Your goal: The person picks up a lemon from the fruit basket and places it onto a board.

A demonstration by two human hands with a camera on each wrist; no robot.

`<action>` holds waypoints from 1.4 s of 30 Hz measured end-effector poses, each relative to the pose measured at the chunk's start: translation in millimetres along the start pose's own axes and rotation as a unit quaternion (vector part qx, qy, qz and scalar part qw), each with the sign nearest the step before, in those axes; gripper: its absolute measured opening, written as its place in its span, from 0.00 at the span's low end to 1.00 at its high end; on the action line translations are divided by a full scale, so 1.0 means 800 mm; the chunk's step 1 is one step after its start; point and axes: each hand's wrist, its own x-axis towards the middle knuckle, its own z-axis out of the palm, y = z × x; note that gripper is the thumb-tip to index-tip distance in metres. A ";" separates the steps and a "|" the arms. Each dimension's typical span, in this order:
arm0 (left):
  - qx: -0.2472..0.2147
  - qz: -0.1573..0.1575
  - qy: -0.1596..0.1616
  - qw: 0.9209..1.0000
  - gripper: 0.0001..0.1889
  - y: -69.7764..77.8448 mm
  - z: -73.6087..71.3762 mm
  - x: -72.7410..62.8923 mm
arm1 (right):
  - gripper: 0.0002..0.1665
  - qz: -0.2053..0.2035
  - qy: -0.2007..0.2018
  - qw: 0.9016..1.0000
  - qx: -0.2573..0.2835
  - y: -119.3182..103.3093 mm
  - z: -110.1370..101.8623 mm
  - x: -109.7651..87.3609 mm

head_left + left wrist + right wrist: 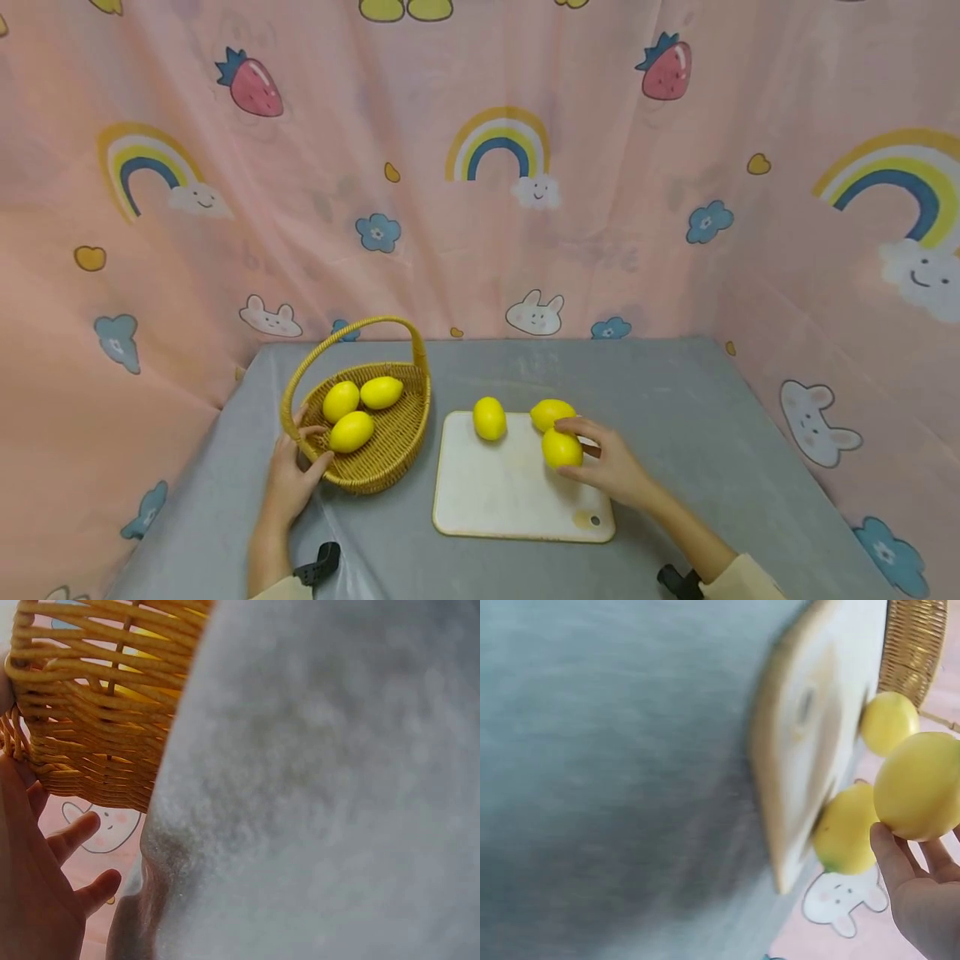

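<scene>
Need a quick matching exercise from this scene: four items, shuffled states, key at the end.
1. Left hand
2. Right hand
3. Basket
4. White board

A. Woven, with three lemons inside
B. Holding one lemon
C. Lying flat, with a hole near one corner
D. Touching the woven item

Pairs: 1-D, 2-B, 3-A, 4-C

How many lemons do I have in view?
6: three lemons in the basket, two at the board's far edge, one in the right hand. Any behind the basket would be hidden.
</scene>
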 end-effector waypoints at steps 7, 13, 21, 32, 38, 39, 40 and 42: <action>-0.009 -0.002 0.001 1.000 0.16 0.001 0.000 -0.001 | 0.30 -0.005 0.011 1.000 0.024 0.012 -0.003 -0.014; -0.008 0.002 0.002 1.000 0.15 0.002 -0.001 0.000 | 0.31 0.009 0.000 1.000 0.003 0.019 -0.002 -0.013; -0.005 0.000 -0.003 1.000 0.15 0.002 0.001 0.002 | 0.31 0.009 0.010 1.000 -0.024 0.026 -0.001 -0.015; -0.005 0.000 -0.004 1.000 0.16 0.003 0.004 0.004 | 0.33 0.012 -0.002 0.999 -0.052 0.023 -0.002 -0.017; -0.009 0.001 0.000 1.000 0.16 0.002 0.003 0.003 | 0.32 0.007 -0.005 0.999 -0.048 0.024 0.001 -0.015; -0.009 0.001 0.001 1.000 0.16 0.002 0.002 0.002 | 0.32 0.010 -0.006 0.999 -0.047 0.025 0.002 -0.014; -0.008 0.001 0.002 1.000 0.16 0.002 0.002 0.002 | 0.32 0.013 -0.007 0.999 -0.046 0.026 0.003 -0.014; -0.006 0.000 0.004 1.000 0.16 0.002 0.001 0.000 | 0.32 0.023 -0.011 0.999 -0.042 0.027 0.005 -0.013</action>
